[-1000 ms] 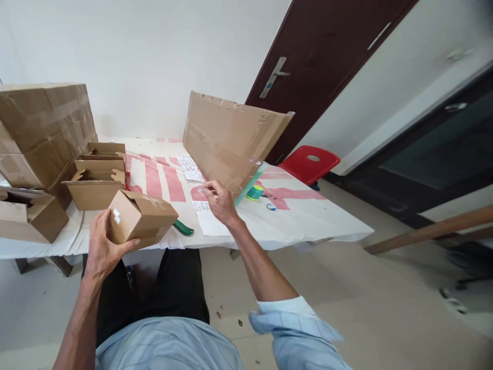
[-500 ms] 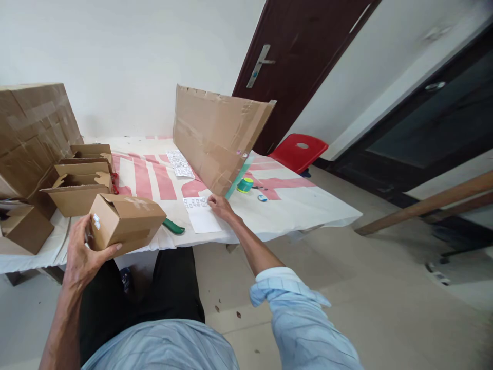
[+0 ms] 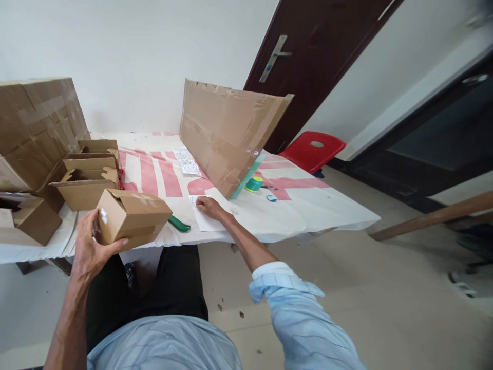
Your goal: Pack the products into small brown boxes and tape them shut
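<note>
My left hand (image 3: 90,246) grips the near left end of a closed cardboard box (image 3: 142,221), held tilted at the table's front edge. Small white labels (image 3: 103,216) are stuck on the box's left end. Over a white sheet of stickers (image 3: 208,224), my right hand (image 3: 213,207) has its fingers pinched together; anything between them is too small to make out. Between box and sheet lies a dark green, curved tool (image 3: 179,224). Further back is another sheet, densely printed (image 3: 186,161).
A big cardboard panel (image 3: 227,133) stands upright behind the sheet. Open small boxes (image 3: 87,192) and a large carton (image 3: 42,123) crowd the left. A green tape roll (image 3: 254,184) sits at right, near a red chair (image 3: 314,151).
My right hand has shifted left across the sticker sheet, from its right edge towards its upper left. The left hand keeps hold of the box. The view has swung slightly left.
</note>
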Motion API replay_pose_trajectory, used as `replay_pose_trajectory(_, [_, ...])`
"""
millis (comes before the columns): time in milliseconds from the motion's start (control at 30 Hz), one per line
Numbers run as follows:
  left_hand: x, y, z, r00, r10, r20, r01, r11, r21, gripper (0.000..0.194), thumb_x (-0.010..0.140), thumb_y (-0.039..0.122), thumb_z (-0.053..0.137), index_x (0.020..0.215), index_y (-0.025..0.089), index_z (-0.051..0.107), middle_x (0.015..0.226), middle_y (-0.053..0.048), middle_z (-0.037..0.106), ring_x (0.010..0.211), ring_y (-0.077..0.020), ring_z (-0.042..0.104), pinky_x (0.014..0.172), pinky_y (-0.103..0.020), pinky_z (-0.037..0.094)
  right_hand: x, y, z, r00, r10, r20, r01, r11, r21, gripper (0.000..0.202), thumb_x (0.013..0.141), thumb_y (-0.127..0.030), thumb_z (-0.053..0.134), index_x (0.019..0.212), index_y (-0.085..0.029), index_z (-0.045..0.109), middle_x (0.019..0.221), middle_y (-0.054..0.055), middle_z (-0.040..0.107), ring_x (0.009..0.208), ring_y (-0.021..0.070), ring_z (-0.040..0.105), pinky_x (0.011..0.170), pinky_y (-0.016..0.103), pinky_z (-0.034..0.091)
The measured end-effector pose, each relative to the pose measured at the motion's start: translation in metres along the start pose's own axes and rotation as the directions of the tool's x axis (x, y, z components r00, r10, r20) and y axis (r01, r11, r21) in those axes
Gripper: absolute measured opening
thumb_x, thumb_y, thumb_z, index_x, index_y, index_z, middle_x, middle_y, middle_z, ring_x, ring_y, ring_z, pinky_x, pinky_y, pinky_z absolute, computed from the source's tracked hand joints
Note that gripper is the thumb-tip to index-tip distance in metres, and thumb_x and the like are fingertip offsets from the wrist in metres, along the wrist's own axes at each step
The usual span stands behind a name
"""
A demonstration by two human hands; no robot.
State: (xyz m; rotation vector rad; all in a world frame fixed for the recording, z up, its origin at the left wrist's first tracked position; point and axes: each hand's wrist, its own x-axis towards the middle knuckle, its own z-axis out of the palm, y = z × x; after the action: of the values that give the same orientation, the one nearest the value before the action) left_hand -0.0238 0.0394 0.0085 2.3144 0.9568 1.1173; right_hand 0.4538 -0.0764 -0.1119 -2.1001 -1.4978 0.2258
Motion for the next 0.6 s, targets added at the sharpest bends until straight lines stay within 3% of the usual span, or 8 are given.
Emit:
replay_pose_trajectory(467, [-0.001, 0.000, 0.001, 1.000, 0.004, -0.014, -0.004, 1.000, -0.005, 0.098, 0.067, 0.059, 0.094, 0.148, 0.021, 0.055, 0.148, -0.017, 0.060, 0.140, -0.0411, 0.058, 0.117, -0.059, 0.050, 0.002, -0.020, 0.001, 0.994, 0.051, 0.097, -0.039, 0.991, -0.126, 0.012, 0.082, -0.011, 0.060, 0.084, -0.020, 0.067, 0.090, 0.004, 0.074, 0.085, 0.0192, 0.060, 0.074, 0.027, 0.038])
replay_pose_trajectory(600, [-0.001, 0.000, 0.001, 1.000, 0.008, -0.012, -0.009, 1.000, -0.007, 0.097, 0.067, 0.059, 0.094, 0.148, 0.021, 0.055, 0.148, -0.016, 0.060, 0.140, -0.0409, 0.058, 0.117, -0.057, 0.050, -0.001, -0.024, 0.001, 0.991, 0.116, 0.070, -0.104, 0.982, -0.157, 0.014, 0.086, -0.016, 0.062, 0.097, -0.021, 0.068, 0.095, 0.005, 0.075, 0.084, 0.0193, 0.060, 0.073, 0.027, 0.038])
